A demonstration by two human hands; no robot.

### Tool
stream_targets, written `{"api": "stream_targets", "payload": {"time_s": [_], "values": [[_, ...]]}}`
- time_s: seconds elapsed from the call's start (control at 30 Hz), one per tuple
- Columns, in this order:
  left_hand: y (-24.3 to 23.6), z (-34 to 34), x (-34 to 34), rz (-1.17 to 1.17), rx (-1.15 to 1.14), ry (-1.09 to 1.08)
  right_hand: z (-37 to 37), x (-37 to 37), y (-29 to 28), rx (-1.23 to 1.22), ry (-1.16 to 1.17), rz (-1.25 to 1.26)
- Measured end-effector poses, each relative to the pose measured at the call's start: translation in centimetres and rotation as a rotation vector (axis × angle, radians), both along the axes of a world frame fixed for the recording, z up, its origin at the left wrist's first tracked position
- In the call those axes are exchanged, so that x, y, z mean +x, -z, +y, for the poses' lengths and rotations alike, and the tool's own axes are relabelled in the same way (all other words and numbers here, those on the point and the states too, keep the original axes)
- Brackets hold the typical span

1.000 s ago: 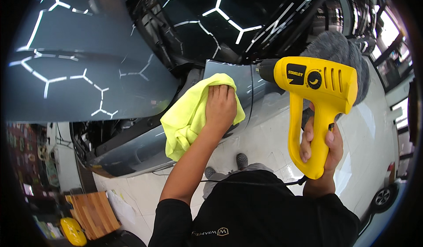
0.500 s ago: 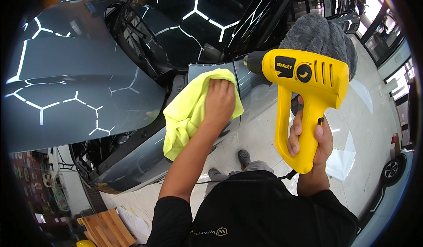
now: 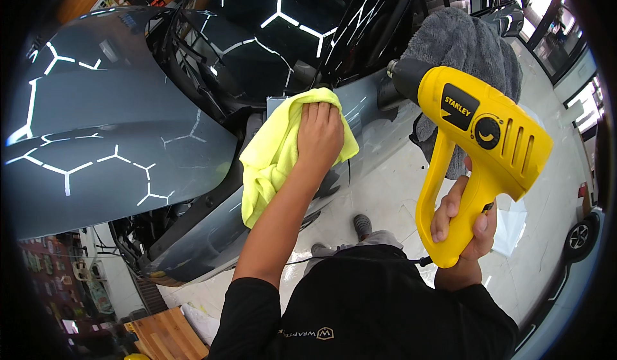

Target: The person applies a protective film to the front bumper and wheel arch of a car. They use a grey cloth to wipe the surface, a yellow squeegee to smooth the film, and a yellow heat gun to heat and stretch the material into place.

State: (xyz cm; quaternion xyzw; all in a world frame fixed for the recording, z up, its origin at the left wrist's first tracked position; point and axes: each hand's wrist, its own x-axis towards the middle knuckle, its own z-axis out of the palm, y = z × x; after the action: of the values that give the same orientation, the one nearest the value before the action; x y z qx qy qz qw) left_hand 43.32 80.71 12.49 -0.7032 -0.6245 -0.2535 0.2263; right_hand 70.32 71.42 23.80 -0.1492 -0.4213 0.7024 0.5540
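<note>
My left hand (image 3: 320, 140) holds a bright yellow-green microfiber cloth (image 3: 273, 161) against the grey car's fender, beside the base of the windshield. Its fingers are bunched over the cloth, and the fold hides the fingertips and the panel beneath. In my right hand (image 3: 472, 222) is a yellow heat gun (image 3: 491, 125), gripped by its handle. The gun's black nozzle (image 3: 411, 77) points up and left, in front of a grey towel, apart from the yellow-green cloth. A black cord leaves the bottom of the handle.
The grey hood (image 3: 116, 122) stands raised at the left, over the engine bay. A fluffy grey towel (image 3: 459, 42) hangs near the side mirror. A wooden crate (image 3: 168, 335) is at the lower left. Another car (image 3: 578, 241) is parked at the far right on the tiled floor.
The heat gun has swung right and its nozzle tilts more upward, away from the cloth. My left hand and the cloth have shifted only slightly.
</note>
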Motion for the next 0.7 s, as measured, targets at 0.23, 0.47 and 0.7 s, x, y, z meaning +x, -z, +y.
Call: {"api": "stream_targets", "payload": {"time_s": [0.23,0.47,0.7], "values": [[0.1,0.8,-0.8,-0.020,-0.037,-0.006,-0.9,0.2,-0.3,-0.019,-0.036,-0.002],[-0.8,-0.7,-2.9,-0.056,0.023,-0.035,-1.9,4.2,0.2,0.212,-0.034,-0.186],[-0.1,0.8,-0.7,-0.004,0.016,-0.045,-2.6,2.6,0.5,0.141,0.157,-0.071]]}}
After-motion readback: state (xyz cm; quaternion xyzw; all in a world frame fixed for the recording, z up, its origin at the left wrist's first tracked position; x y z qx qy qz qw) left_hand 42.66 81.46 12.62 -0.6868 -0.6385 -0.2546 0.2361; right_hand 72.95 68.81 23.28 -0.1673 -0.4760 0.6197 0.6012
